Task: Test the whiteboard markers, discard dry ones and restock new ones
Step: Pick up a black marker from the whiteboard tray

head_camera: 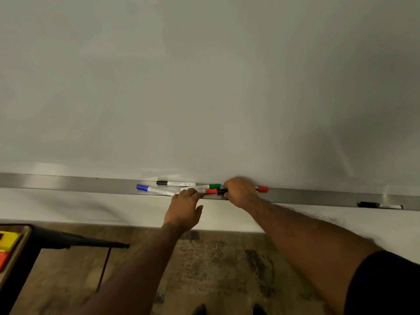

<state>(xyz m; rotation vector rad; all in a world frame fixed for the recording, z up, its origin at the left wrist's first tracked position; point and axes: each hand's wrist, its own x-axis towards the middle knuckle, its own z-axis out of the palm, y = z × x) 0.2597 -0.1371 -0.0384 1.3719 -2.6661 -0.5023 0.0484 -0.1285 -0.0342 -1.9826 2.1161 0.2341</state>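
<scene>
A blank whiteboard (204, 87) fills the view, with a metal marker tray (68, 183) along its bottom edge. Several markers lie in the tray: a black-capped marker (176, 183), a blue-capped marker (151, 189), a green-capped marker (208, 186) and a red-capped marker (209, 191). My left hand (185, 206) has its fingers on the red-capped marker's barrel, but the grip itself is hidden. My right hand (239, 192) is curled round a marker in the tray; a black end shows left of the fist and a red cap (263, 189) right of it.
Another black marker (380, 205) lies alone far right in the tray. At the lower left a tray (20, 244) holds yellow and red blocks (8, 242) beside a dark stand (79, 242). Patterned floor lies below.
</scene>
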